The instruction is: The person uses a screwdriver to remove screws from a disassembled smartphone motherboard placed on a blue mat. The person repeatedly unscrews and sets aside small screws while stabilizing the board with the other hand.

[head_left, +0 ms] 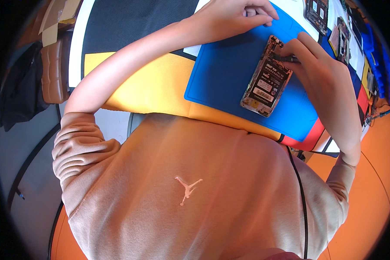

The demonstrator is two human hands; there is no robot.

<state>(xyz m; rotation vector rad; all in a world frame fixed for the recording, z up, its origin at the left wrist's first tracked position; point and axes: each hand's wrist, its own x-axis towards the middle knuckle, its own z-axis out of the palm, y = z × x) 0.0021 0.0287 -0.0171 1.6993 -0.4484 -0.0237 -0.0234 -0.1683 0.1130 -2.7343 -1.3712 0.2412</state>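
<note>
An opened phone (266, 78) lies tilted on a blue work mat (216, 71), its circuit board exposed at the far end and a black battery with pale labels filling the middle. My right hand (318, 65) is closed in a pinch around a slim dark tool (289, 58), whose tip rests at or just over the phone's upper board. Whether it is tweezers or another fine tool cannot be made out. Beyond the phone, my left hand (251, 15) hovers over the mat's far edge, fingers loosely curled in, with nothing visible in them.
Other opened phones (317, 15) and phone parts (343, 41) lie at the far right of the table. Blue bins (379, 65) stand beyond them. A yellow, black and white cover (147, 82) lies under the mat. A brown padded seat (55, 67) is at far left.
</note>
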